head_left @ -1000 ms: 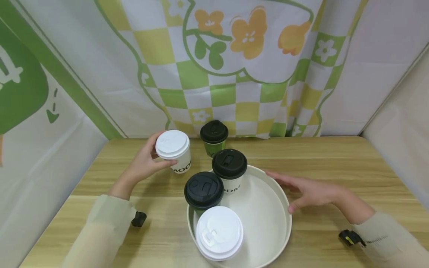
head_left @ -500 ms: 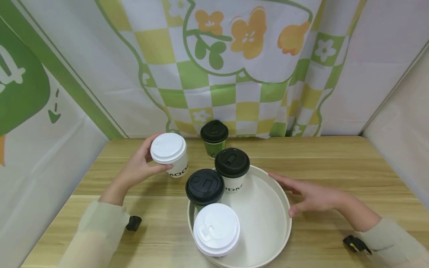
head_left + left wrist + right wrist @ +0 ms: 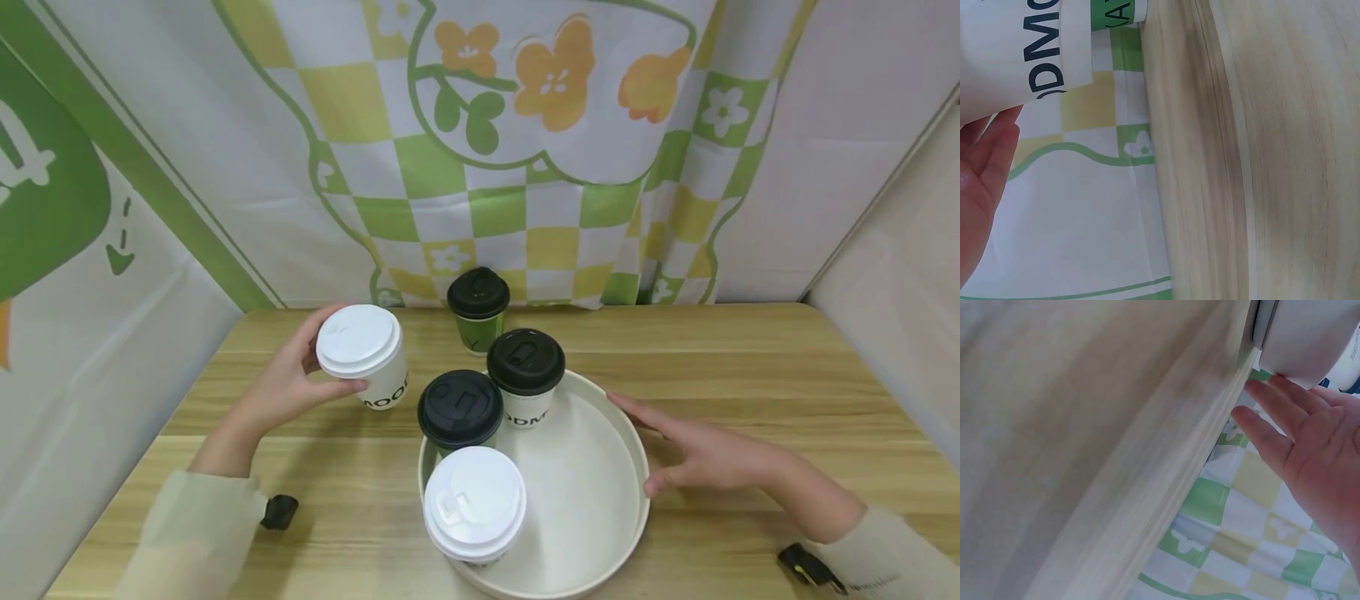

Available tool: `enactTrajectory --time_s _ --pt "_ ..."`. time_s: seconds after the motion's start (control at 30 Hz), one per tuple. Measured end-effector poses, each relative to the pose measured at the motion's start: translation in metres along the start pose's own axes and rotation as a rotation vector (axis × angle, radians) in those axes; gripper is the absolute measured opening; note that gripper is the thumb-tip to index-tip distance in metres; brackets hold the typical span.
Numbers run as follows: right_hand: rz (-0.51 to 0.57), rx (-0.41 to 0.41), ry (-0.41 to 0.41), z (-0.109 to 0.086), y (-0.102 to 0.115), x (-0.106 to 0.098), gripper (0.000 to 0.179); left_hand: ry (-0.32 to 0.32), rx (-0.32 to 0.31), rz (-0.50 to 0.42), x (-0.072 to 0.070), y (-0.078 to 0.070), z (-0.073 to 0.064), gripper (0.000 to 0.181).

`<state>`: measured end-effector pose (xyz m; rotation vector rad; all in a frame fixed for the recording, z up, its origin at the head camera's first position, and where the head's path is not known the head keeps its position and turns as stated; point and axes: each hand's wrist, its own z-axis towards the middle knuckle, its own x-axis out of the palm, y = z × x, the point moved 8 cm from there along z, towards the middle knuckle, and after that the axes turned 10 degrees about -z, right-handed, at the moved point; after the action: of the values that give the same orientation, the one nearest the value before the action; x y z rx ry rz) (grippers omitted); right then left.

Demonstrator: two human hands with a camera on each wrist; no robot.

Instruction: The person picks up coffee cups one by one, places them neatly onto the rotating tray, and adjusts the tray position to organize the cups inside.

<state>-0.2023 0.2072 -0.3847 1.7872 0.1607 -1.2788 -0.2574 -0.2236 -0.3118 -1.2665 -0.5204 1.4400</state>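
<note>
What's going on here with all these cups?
A person has a white cup in the grip of their left hand, raised off the table. Their right hand touches the right side of the tray. Inside it stand two black-lidded cups and a white-lidded cup; a green cup stands on the table behind it.

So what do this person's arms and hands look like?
The left hand and right hand are gloveless. Pale cream fabric sleeves stop short of them. A small black block sits beside the left sleeve, a yellow-marked black block beside the right.
</note>
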Motion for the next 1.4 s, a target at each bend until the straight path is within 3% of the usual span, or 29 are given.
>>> enactTrajectory --time_s 0.4,0.77,1.17,1.3,1.4 --pt "-0.126 0.053 -0.063 -0.01 0.012 0.001 0.104 0.047 0.01 0.044 0.002 -0.013 -0.013 0.094" --pt "-0.203 0.084 -0.119 -0.019 0.024 0.004 0.103 0.077 0.027 0.009 0.006 -0.017 -0.02 0.094" --pt "-0.188 0.181 -0.138 -0.025 0.03 0.009 0.106 0.097 0.039 0.014 0.007 -0.019 -0.021 0.095" --pt "-0.123 0.112 -0.123 -0.021 0.022 0.005 0.107 0.097 0.046 0.011 0.007 -0.021 -0.022 0.094" --pt "0.009 -0.005 -0.065 -0.011 0.01 0.0 0.107 0.098 0.051 -0.002 0.007 -0.023 -0.023 0.094"
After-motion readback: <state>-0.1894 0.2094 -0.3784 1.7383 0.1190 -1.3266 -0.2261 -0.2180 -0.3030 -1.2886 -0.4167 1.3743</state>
